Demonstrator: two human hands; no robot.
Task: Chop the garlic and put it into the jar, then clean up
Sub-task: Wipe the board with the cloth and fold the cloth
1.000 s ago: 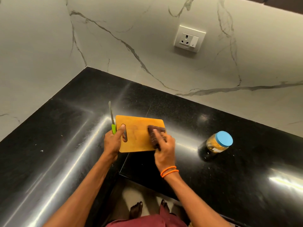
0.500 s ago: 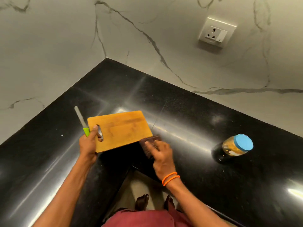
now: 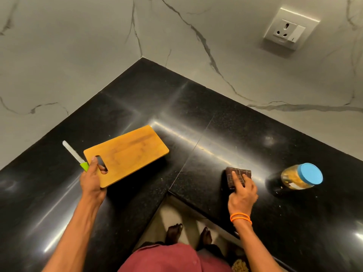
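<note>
My left hand (image 3: 92, 180) grips a bare wooden chopping board (image 3: 129, 154) by its handle hole, and holds a green-handled knife (image 3: 75, 156) against the board's edge. The board is lifted and tilted above the black counter (image 3: 196, 118). My right hand (image 3: 242, 190) presses a dark checked cloth (image 3: 235, 174) flat on the counter, fingers spread over it. To the right stands a jar (image 3: 300, 177) with a blue lid and yellowish contents, closed.
The counter forms an L in a marble-walled corner, and its inner edge runs just below my right hand. A wall socket (image 3: 288, 32) sits at the upper right. Small pale specks lie on the counter near the jar.
My left hand has carried the board and knife off to the left and lifted them. My right hand has slid the cloth off the board and rightward across the counter towards the jar.
</note>
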